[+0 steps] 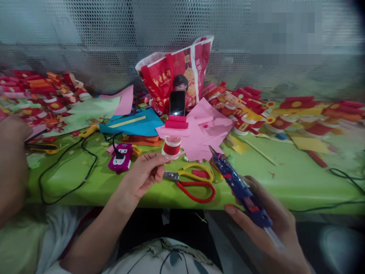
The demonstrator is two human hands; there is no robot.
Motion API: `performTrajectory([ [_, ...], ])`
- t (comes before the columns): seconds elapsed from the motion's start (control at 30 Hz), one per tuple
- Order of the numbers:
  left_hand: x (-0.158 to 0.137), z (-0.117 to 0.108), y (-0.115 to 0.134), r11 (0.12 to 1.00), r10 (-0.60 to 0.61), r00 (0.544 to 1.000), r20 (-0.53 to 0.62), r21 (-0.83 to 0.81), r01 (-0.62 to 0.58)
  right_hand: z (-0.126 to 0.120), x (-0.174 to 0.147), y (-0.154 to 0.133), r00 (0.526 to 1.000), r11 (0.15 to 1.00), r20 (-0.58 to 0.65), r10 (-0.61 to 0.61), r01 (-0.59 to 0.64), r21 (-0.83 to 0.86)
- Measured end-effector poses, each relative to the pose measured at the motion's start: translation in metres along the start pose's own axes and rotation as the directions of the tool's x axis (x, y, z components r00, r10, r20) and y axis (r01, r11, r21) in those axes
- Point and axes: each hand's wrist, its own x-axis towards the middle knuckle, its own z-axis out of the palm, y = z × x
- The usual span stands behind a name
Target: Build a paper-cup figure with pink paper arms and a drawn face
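Note:
My left hand (151, 169) pinches one end of a thin pink paper strip (178, 155), which points to the right. In my right hand (262, 213) is a dark blue glue gun (242, 186) with a clear glue stick at its back end. Its metal tip points up and left, apart from the strip. Beyond my left hand stands a small red and white cup (172, 146) with pink paper rolls (176, 125) above it. Scissors (196, 179) with one yellow and one red handle lie on the green table (159, 196) between my hands.
Pink paper sheets (202, 129) and a blue sheet (134, 123) lie behind. A phone (177, 102) leans near a red bag (171, 72). A purple power socket (121, 158) and black cord (42, 186) are left. Paper figures line both sides. A co-worker's arm (13, 163) is far left.

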Motion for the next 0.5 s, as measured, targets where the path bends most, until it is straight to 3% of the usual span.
performTrajectory([
  [0.1,-0.002,-0.002,-0.001,0.998,0.035,0.999,-0.009,0.049,-0.035,-0.018,0.009,0.008,0.989,0.99,0.104,-0.103,0.113,-0.09],
  [0.17,-0.004,-0.003,-0.002,0.994,0.069,0.998,0.001,0.09,-0.069,-0.028,0.014,0.016,0.981,0.979,0.166,-0.102,0.129,-0.158],
  [0.33,-0.007,-0.005,-0.004,0.965,0.119,0.992,0.046,0.229,-0.126,-0.039,0.015,0.045,0.987,0.881,0.138,0.079,-0.004,-0.473],
  [0.5,-0.008,-0.01,-0.005,0.905,0.182,0.98,0.085,0.375,-0.201,-0.043,0.021,0.077,0.963,0.791,0.143,0.228,-0.098,-0.604],
])
